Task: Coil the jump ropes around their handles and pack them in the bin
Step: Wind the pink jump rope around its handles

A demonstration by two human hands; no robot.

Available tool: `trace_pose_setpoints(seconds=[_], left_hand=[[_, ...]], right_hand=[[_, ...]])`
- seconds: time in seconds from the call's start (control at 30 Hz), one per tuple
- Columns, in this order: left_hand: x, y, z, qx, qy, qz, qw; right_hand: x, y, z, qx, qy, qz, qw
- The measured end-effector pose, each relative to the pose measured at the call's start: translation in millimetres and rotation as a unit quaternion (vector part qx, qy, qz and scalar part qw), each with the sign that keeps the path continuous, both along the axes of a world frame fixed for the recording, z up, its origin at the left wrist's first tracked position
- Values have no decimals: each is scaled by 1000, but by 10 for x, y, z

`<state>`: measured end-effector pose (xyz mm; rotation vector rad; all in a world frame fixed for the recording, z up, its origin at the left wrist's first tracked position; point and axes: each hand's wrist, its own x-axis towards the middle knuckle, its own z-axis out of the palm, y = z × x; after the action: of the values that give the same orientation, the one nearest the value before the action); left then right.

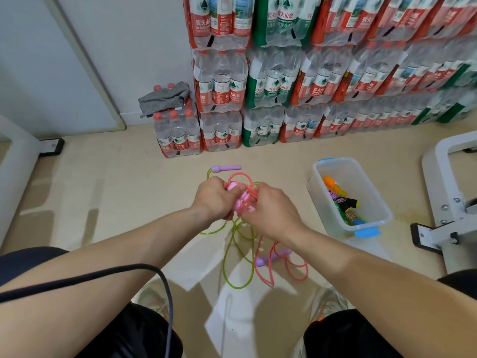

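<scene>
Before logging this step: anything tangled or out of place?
Yes. The pink rope, gripped by the left hand and right hand, trails across the green rope and over a purple handle on the floor; they look tangled.

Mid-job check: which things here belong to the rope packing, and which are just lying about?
Job: pink rope, gripped by left hand and right hand; green rope; purple handles; bin with packed ropes.
Lying about: water packs; grey cloth; white frame; black cable.
</scene>
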<state>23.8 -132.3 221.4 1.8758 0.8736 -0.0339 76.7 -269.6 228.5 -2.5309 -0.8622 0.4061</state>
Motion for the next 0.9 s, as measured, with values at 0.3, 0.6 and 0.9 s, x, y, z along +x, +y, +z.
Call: trace_pose_setpoints(seconds=[0.3,0.6,0.9], left_hand=[[31,73,123,189,25,-88,978],[83,69,92,91,46,-4,995],[41,93,138,259,34,-200,944]], right_hand=[[117,51,229,-8,78,3,997],[-433,60,317,-58,-9,36,998],[79,-45,440,-97,-92,163,977]])
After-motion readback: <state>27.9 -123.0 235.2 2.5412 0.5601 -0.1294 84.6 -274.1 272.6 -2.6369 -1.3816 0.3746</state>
